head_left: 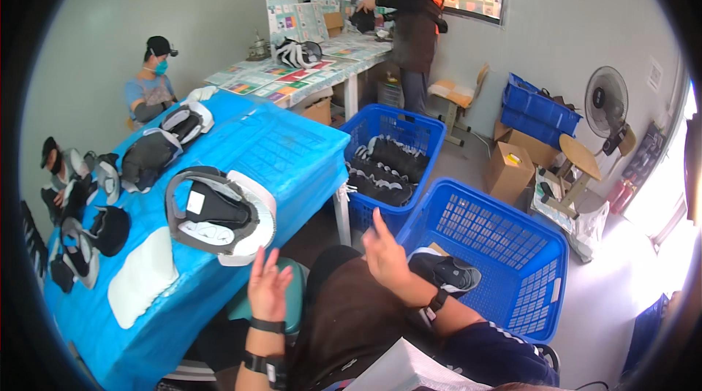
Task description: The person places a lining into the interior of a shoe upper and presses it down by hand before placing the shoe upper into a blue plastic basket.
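Both hands empty: left hand (269, 287) has its grip loose, fingers spread just beside the padded piece (228, 210), contact can't be told; right hand (385, 253), fingers also spread, is in front of the blue basket (537, 290). Piece lies hollow side up at the near edge of the blue-covered counter (296, 144), beside a white sheet (144, 279). From where I stand, best handling: steady the thick rim with both hands, don't squash the hollow, keep it from tipping off.

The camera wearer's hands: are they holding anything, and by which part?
Nothing is held: the left hand and right hand both look empty.
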A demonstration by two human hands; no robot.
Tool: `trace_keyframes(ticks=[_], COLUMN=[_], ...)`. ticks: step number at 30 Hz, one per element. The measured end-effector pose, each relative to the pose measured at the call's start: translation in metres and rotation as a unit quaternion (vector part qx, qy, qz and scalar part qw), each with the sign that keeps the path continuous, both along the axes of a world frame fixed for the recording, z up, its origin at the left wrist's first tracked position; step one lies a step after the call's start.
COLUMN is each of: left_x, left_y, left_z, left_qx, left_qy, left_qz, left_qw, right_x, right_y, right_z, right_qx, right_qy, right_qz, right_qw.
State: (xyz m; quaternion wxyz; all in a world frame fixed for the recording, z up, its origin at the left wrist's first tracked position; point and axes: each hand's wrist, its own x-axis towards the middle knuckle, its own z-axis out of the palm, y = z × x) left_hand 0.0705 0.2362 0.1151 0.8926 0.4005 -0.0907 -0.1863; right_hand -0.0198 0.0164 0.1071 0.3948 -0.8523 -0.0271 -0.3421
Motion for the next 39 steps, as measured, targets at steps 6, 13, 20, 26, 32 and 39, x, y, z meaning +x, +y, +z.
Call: trace_keyframes(ticks=[6,13,20,26,32,39], left_x=[0.065,0.083,0.1,0.1,0.088,0.104], left_y=[0.115,0.177,0.177,0.195,0.172,0.182], left_z=[-0.114,-0.134,-0.131,-0.132,-0.097,-0.092], left_qx=[0.123,0.008,-0.06,-0.178,-0.205,-0.221], left_qy=[0.174,0.294,0.264,0.138,0.118,-0.004], left_qz=[0.192,0.35,0.434,0.425,0.39,0.277], left_qw=[0.958,0.889,0.859,0.877,0.89,0.935], right_x=[-0.042,-0.064,-0.044,-0.049,-0.032,-0.028], right_y=[-0.104,-0.121,-0.106,-0.113,-0.129,-0.148], right_z=[-0.148,-0.196,-0.206,-0.214,-0.224,-0.234], right_qx=[-0.275,-0.199,-0.159,-0.163,-0.244,-0.177], right_qy=[0.411,0.589,0.57,0.546,0.626,0.622], right_qz=[-0.127,-0.106,-0.068,-0.099,-0.012,-0.028], right_qw=[0.86,0.776,0.803,0.816,0.74,0.763])
